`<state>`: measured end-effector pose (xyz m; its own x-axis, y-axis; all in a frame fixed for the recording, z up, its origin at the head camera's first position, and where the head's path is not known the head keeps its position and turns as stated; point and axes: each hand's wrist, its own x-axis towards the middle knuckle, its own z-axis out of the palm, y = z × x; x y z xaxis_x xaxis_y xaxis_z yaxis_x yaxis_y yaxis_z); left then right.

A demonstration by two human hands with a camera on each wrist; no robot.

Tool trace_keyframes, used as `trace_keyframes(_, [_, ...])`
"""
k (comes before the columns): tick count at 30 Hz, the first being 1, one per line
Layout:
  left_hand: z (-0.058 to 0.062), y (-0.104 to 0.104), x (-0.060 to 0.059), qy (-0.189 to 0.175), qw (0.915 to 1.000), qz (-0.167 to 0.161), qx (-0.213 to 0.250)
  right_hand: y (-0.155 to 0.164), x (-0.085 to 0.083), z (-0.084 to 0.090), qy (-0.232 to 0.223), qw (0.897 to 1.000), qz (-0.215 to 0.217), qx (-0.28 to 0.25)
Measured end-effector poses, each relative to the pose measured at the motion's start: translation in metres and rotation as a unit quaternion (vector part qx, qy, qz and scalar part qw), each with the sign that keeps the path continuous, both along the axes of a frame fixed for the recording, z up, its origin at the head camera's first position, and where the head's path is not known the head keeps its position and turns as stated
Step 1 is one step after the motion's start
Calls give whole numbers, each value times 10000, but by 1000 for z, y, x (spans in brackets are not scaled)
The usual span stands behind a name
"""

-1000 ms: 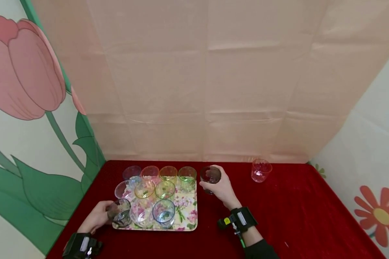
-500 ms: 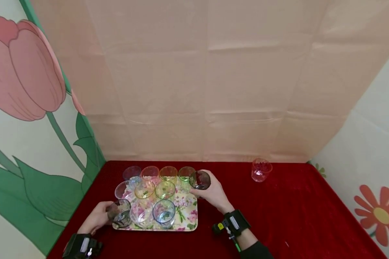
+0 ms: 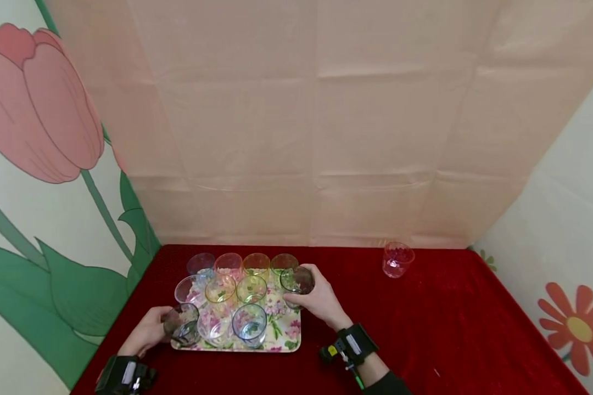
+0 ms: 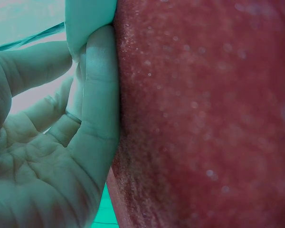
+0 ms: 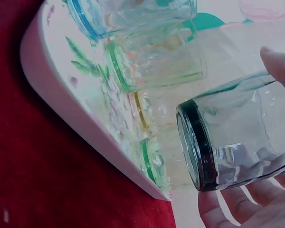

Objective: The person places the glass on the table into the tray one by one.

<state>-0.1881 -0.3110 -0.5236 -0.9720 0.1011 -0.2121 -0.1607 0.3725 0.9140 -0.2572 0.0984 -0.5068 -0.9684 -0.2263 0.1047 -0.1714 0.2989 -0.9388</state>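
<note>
My right hand (image 3: 321, 300) grips a smoky grey glass (image 3: 297, 282) by its sides, thumb on one side and fingers on the other. In the right wrist view the grey glass (image 5: 247, 137) hangs apart from the tray rim (image 5: 76, 118), its dark base showing. The flowered tray (image 3: 290, 329) carries several coloured glasses in rows. At its left edge my left hand (image 3: 148, 331) pinches the rim, seen in the left wrist view as a pale edge (image 4: 88, 21) between thumb and fingers. Beside that hand stands another grey glass (image 3: 183, 325) on the tray.
A pink glass (image 3: 397, 260) stands alone at the back right of the red cloth (image 3: 449, 323). Closest to the held glass is a green glass (image 3: 284, 264) in the back row. A blue glass (image 3: 250, 325) stands in the front row. A beige backdrop (image 3: 316, 137) rises behind.
My right hand has carried the grey glass left and slightly toward me, from beside the tray to over its right part. The left hand has stayed at the tray's edge.
</note>
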Motion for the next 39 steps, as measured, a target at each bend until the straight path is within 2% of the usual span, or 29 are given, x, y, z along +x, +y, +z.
trace_keyframes(7, [-1, 0, -1, 15, 10000, 25, 17, -6, 9, -2, 95, 9993, 176, 312])
trace_keyframes(13, [-1, 0, 0, 31, 10000, 60, -36, -12, 11, -8, 1, 9978, -22, 657])
trace_keyframes(18, [-1, 0, -1, 70, 9999, 119, -82, -13, 11, -12, 45, 9977, -28, 683])
trace_keyframes(29, [-3, -1, -3, 60, 10000, 33, -26, -16, 9, -15, 333, 9963, -127, 788])
trace_keyframes(39, [-4, -1, -2, 114, 9999, 8, 29, -19, 9, -15, 277, 9958, -199, 848])
